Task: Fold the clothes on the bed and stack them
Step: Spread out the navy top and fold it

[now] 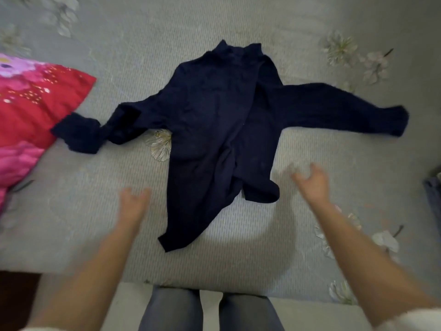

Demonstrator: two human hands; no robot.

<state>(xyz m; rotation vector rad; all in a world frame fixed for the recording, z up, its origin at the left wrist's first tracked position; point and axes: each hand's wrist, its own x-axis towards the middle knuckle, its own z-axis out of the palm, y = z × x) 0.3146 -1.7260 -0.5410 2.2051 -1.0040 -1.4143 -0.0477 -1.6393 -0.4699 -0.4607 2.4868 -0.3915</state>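
Both forearms reach over bed (238,266), left hand (132,203) and right hand (312,183) loose, empty, flanking navy sweater (214,115) hem.

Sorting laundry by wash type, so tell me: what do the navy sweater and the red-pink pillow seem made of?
Navy sweater: apparently a soft knit, matte, with fuzzy edges along the sleeves; wool or acrylic, cannot tell. Red-pink pillow: smooth printed woven cover with a faint sheen, likely cotton or polyester.
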